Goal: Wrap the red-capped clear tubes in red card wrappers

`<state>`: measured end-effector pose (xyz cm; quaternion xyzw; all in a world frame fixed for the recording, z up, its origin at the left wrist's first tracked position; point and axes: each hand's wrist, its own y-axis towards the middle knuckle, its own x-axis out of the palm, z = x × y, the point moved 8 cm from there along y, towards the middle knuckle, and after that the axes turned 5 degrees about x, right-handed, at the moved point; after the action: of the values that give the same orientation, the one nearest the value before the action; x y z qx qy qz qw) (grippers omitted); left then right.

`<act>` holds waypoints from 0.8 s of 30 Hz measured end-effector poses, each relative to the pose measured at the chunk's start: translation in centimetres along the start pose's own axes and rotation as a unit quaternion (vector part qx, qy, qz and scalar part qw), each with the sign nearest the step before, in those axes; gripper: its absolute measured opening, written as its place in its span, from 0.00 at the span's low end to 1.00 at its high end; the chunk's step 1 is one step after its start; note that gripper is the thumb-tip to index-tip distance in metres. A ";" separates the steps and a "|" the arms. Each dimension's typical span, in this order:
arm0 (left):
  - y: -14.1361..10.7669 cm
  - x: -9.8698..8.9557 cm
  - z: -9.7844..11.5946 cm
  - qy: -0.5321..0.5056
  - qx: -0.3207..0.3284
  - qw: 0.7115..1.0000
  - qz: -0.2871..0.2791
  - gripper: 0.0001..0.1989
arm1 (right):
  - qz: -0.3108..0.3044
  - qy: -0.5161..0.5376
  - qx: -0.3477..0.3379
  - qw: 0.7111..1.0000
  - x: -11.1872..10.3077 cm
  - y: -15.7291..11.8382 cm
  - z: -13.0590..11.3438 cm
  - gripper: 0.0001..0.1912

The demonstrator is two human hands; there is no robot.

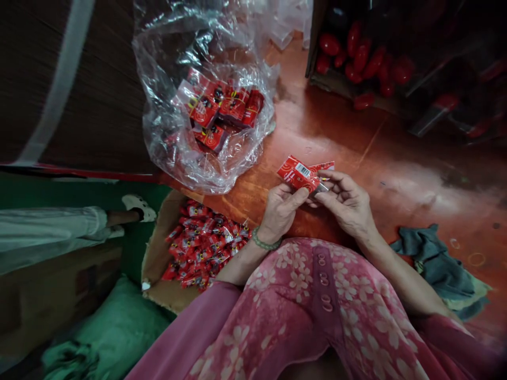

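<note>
My left hand (282, 210), with a green bead bracelet at the wrist, pinches a red printed packet (297, 173) with a white barcode label. My right hand (346, 203) has its thumb and fingers closed on a small clear and dark item (321, 189) at the packet's right end. Another red printed piece (325, 165) shows just behind the packet. Both hands are close together over the table's near edge. Beyond my left hand, a clear plastic bag (206, 171) lies open with red packets (205, 108) inside.
A cardboard box (156, 253) full of small red packets stands below the table at left. At upper right, a dark box (312, 47) holds red-capped items. Grey-green cloths (443, 266) lie at right. Another person's leg (51, 227) shows at far left.
</note>
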<state>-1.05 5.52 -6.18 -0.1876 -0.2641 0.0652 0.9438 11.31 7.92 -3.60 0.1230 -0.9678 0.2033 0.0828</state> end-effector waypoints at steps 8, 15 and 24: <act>0.0 1.1 0.7 -0.008 -0.018 1.000 -0.004 0.30 | 0.017 0.002 0.011 1.000 0.6 0.4 -0.1 0.23; -0.7 1.9 0.7 -0.027 -0.016 0.999 -0.025 0.27 | 0.031 0.024 0.001 0.999 1.0 0.7 0.4 0.21; -7.8 -8.8 7.1 0.278 0.075 0.957 0.034 0.09 | -0.082 -0.269 -0.084 0.956 0.0 -3.2 -2.1 0.16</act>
<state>-12.08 -1.34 -1.68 -0.1358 0.0211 0.0621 0.9886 12.40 5.96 -0.48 0.2446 -0.9545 0.0732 -0.1540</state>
